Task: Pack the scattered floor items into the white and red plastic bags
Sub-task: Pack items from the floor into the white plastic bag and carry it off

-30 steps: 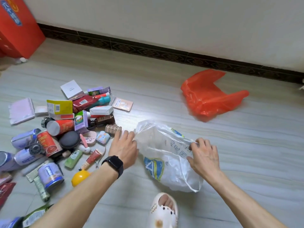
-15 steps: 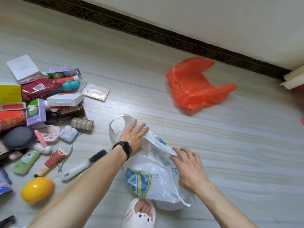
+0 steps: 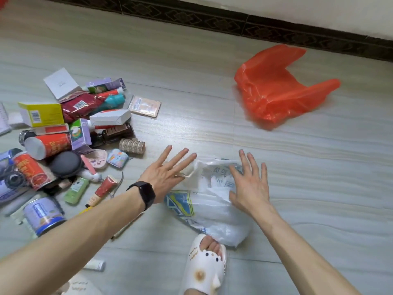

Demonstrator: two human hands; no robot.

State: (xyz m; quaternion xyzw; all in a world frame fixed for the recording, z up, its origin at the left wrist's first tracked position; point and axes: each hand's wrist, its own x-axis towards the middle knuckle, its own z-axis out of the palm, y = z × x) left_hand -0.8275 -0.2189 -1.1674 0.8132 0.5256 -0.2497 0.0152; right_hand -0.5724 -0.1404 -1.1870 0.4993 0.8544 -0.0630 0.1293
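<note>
Beneath your right hand [image 3: 248, 185] and beside your left hand [image 3: 165, 173], both spread open, the white plastic bag [image 3: 212, 213] lies on pale streaked floor tiles [image 3: 191, 71]; the red plastic bag [image 3: 276, 88] sits near the dark patterned skirting [image 3: 191, 18].

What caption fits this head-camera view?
Left hand and right hand spread over a crumpled white plastic bag; scattered packaged items beside, red plastic bag beyond.

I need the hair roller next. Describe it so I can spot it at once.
Look at the pile of items left of the white bag. On its right edge, nearest the left hand, the roller lies on its side just below the brown bottle. It is the only beige, ribbed cylinder; the tin beside it is flat and pastel.
</note>
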